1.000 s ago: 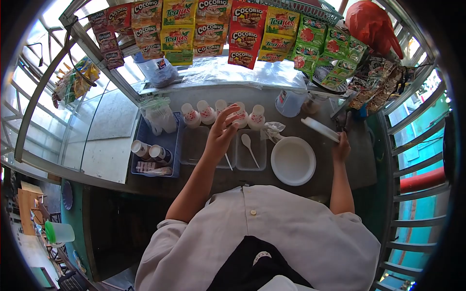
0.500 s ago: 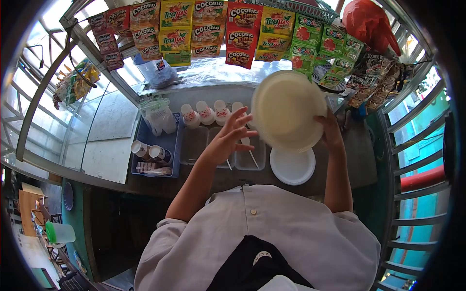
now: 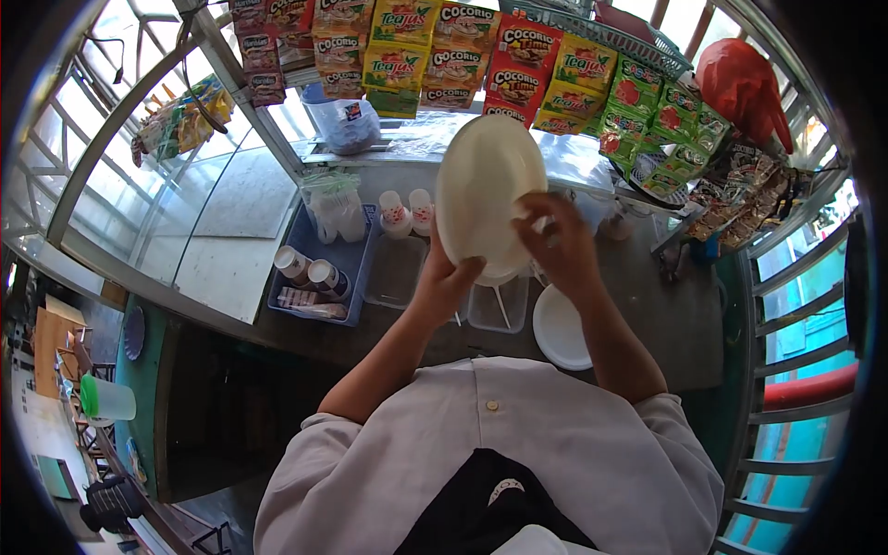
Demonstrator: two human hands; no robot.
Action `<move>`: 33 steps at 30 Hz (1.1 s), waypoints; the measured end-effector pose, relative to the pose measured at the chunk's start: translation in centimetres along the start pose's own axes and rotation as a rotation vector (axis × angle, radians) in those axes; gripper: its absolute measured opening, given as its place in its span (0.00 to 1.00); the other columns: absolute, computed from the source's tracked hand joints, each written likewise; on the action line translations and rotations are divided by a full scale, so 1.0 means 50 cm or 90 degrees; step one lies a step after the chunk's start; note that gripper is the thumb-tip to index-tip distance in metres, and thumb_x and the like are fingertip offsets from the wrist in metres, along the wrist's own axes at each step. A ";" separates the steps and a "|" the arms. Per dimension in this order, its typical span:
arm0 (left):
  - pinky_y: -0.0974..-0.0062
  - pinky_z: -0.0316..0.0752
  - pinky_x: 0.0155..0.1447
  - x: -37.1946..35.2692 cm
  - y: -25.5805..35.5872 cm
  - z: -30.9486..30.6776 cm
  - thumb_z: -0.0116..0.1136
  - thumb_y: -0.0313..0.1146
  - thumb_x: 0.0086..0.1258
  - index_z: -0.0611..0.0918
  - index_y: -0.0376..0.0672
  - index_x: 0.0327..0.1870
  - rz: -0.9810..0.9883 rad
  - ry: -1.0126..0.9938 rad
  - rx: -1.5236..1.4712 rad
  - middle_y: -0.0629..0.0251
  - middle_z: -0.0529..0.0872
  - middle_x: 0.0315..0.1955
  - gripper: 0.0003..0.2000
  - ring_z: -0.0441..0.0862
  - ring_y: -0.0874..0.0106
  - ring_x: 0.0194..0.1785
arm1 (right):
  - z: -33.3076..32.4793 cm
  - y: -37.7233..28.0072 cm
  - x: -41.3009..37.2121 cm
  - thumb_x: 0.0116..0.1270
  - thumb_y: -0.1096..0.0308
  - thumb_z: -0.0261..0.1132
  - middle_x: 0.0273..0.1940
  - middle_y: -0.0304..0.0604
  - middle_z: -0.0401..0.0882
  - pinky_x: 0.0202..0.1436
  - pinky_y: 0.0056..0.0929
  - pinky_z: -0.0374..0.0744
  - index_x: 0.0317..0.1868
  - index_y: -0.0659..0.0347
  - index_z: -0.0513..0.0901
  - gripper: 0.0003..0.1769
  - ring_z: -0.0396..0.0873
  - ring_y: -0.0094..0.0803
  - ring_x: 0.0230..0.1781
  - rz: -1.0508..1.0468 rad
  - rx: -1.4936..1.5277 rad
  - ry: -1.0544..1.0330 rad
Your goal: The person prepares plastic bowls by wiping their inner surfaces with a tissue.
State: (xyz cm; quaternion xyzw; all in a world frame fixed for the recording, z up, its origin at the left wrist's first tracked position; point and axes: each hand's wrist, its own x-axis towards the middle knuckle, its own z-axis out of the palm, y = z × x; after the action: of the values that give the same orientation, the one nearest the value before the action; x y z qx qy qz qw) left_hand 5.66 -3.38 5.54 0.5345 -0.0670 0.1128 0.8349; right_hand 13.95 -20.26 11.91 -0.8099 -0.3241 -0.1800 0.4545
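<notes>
Holding a white plate (image 3: pixel 486 190) up off the tabletop (image 3: pixel 666 305) with both grips, in front of my chest. Left grip (image 3: pixel 444 277) is clenched on the plate's lower rim, thumb on the near face and fingers hidden behind. I read it as the bearing hand, taking the weight from below. Right grip (image 3: pixel 560 245) grasps the right rim with fingers spread over the edge, probably steadying the tilt. The plate stands nearly upright; I cannot tell which face points at me.

Right under it sit two clear tubs (image 3: pixel 398 268), side by side, open tops up. A thin white utensil handle (image 3: pixel 500 305) shows in the right one. A second plate (image 3: pixel 560 328) lies flat just beside them, partly under my right forearm, near enough to reach. Small printed cups (image 3: pixel 396 213) stand upright behind the tubs, some hidden by the raised plate.

Further left, a blue tray (image 3: pixel 356 259) holds more cups on their sides (image 3: pixel 310 271); it looks like spare stock. Drink sachets (image 3: pixel 518 55) hang overhead in strips, clear of the work surface.
</notes>
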 end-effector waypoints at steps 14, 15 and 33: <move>0.50 0.69 0.62 -0.022 0.115 0.081 0.51 0.20 0.58 0.43 0.36 0.73 0.213 -0.044 0.665 0.30 0.42 0.70 0.42 0.51 0.30 0.68 | -0.009 -0.084 0.015 0.65 0.73 0.66 0.42 0.46 0.83 0.44 0.22 0.81 0.51 0.73 0.79 0.17 0.81 0.24 0.41 0.196 0.506 -0.300; 0.50 0.69 0.62 -0.023 0.117 0.082 0.51 0.20 0.58 0.43 0.36 0.73 0.212 -0.046 0.665 0.30 0.42 0.70 0.42 0.51 0.30 0.68 | -0.008 -0.084 0.014 0.65 0.73 0.66 0.42 0.46 0.83 0.44 0.22 0.81 0.51 0.73 0.79 0.17 0.81 0.24 0.41 0.197 0.506 -0.298; 0.49 0.69 0.63 -0.013 0.108 0.080 0.58 0.23 0.56 0.46 0.36 0.73 0.278 -0.029 0.711 0.32 0.41 0.70 0.44 0.53 0.31 0.68 | 0.007 -0.109 -0.013 0.66 0.74 0.58 0.35 0.42 0.83 0.40 0.23 0.80 0.50 0.69 0.79 0.14 0.81 0.21 0.35 0.061 0.364 -0.129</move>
State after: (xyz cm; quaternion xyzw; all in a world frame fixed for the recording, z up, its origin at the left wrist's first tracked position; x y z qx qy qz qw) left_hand 3.66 -4.90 11.78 0.8685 -0.1241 0.2882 0.3836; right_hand 9.72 -18.13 14.73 -0.6773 -0.3666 0.0220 0.6375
